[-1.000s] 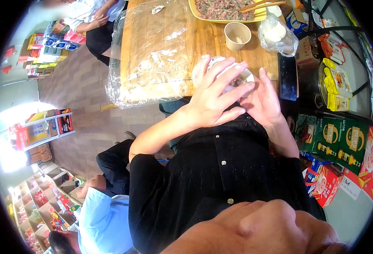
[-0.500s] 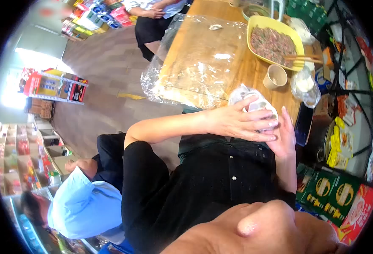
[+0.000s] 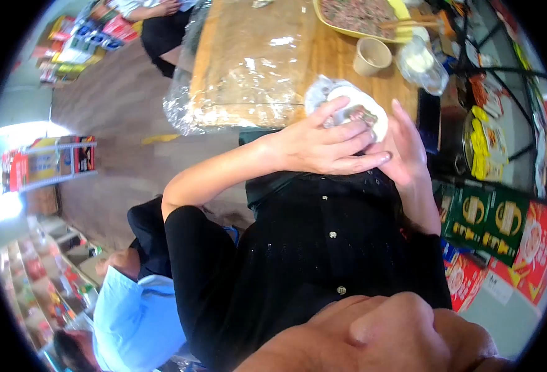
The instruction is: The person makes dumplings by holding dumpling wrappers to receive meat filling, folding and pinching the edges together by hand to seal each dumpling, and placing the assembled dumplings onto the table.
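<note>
A round white dumpling wrapper (image 3: 379, 128) with a little meat filling (image 3: 360, 115) on it lies between my hands, in front of my black shirt at the table's near edge. My left hand (image 3: 329, 142) reaches across from the left, its curved fingers over the wrapper. My right hand (image 3: 407, 146) cups the wrapper's right side, one finger pointing up. Some crumpled clear plastic (image 3: 318, 93) shows just beyond the wrapper. Part of the wrapper is hidden by my left fingers.
Beyond are a paper cup (image 3: 372, 57), a yellow bowl of minced meat (image 3: 403, 9) with chopsticks (image 3: 410, 23), and a knotted plastic bag (image 3: 423, 65). Plastic film (image 3: 242, 80) covers the wooden table's left part. A person in light blue (image 3: 137, 313) sits at left; another is at the top.
The view has shifted, so the table sits higher and further left. My left fingers have shifted over the wrapper, and the meat filling on it now shows.
</note>
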Available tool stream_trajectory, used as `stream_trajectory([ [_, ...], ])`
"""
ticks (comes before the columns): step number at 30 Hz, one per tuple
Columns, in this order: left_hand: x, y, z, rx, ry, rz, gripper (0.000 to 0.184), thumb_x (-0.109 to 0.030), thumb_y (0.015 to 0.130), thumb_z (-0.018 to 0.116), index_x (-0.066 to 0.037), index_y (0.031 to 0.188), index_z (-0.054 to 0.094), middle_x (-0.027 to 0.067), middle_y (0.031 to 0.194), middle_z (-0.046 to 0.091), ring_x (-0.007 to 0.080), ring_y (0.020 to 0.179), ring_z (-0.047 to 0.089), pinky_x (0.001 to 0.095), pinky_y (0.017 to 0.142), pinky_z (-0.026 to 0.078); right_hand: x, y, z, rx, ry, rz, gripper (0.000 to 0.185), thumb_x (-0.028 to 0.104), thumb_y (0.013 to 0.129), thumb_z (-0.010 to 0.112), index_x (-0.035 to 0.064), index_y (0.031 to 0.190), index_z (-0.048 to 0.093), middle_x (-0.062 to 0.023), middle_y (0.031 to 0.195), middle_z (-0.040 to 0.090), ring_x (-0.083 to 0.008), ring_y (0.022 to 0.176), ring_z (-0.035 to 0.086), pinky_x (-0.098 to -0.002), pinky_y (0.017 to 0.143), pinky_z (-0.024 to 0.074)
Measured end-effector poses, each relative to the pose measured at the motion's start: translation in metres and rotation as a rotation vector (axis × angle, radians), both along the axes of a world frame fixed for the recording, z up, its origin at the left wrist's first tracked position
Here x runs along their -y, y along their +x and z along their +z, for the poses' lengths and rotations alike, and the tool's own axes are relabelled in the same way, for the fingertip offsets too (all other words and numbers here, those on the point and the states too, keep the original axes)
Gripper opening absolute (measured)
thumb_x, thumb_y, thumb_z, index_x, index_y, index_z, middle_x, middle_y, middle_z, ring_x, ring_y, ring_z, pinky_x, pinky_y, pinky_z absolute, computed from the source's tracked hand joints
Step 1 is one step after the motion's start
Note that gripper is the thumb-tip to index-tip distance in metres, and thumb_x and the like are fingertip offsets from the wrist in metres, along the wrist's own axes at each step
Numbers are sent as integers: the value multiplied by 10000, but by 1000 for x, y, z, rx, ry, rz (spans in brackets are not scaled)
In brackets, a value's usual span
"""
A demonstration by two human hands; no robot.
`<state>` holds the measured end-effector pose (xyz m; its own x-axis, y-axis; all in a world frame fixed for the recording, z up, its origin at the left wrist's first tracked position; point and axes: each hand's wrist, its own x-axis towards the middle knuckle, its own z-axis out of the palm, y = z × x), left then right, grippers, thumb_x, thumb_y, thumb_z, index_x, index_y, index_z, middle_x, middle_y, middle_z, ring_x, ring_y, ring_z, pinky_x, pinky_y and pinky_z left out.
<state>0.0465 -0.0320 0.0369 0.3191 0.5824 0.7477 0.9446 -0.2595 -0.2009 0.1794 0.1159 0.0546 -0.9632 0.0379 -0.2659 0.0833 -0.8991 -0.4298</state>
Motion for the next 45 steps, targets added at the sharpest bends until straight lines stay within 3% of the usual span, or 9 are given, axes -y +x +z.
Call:
stream_trajectory([
  [6,2,4,0,73,53,-5,367,-276,791,673,-330,1150,622,-66,932,615,115,949,587,524,1076,256,10,2,14,-71,1,-30,551,388,1002,323,1,1393,311,-143,1297,499,-236,1145,536,-380,970,455],
  [14,2,8,5,160,115,1,340,-192,717,696,-263,1049,671,-79,853,619,114,832,581,463,979,339,16,-1,7,-55,106,-52,525,374,997,342,7,1373,334,-135,1316,489,-228,1181,512,-390,1030,394],
  [15,0,6,9,265,85,-30,343,-163,672,716,-214,1010,682,-57,849,623,125,821,578,456,944,357,17,-1,6,-54,106,-51,525,374,997,342,7,1373,334,-135,1316,489,-228,1181,512,-390,1030,394],
  [18,-1,4,9,737,-37,-57,511,11,717,690,-51,1203,548,9,826,591,146,826,568,407,903,394,20,-2,0,-108,65,-118,513,301,973,433,7,1379,322,-133,1321,484,-227,1190,509,-390,1060,359],
  [21,-6,7,-3,1091,0,-38,585,55,783,615,1,1319,387,41,837,563,134,803,552,315,838,422,19,-1,-2,-105,326,-71,574,79,891,569,5,1393,300,-133,1342,464,-213,1199,499,-373,1066,355],
  [24,-13,9,-6,1244,70,-85,629,60,799,600,2,1357,315,63,854,552,118,791,536,256,781,428,24,-1,-7,-90,510,-95,600,31,878,582,-2,1400,288,-123,1335,476,-194,1193,504,-354,1051,374],
  [31,-19,10,-20,969,149,88,636,76,783,612,22,1348,325,67,836,559,130,756,555,268,765,443,22,-3,-24,-79,769,-227,413,83,904,603,-30,1282,481,-95,1216,569,-159,1110,551,-308,965,449],
  [34,-26,16,-28,1015,209,114,630,17,721,662,-8,1301,417,51,820,578,206,771,522,378,823,379,21,-2,-31,-77,781,-256,363,96,925,570,-40,1256,503,-100,1192,584,-168,1087,569,-322,949,472],
  [45,-30,23,-28,1117,162,89,612,8,726,656,-15,1294,429,28,808,575,189,763,501,368,817,349,19,2,-38,-88,664,-351,353,93,949,520,-56,1268,483,-119,1197,577,-194,1093,574,-358,942,491],
])
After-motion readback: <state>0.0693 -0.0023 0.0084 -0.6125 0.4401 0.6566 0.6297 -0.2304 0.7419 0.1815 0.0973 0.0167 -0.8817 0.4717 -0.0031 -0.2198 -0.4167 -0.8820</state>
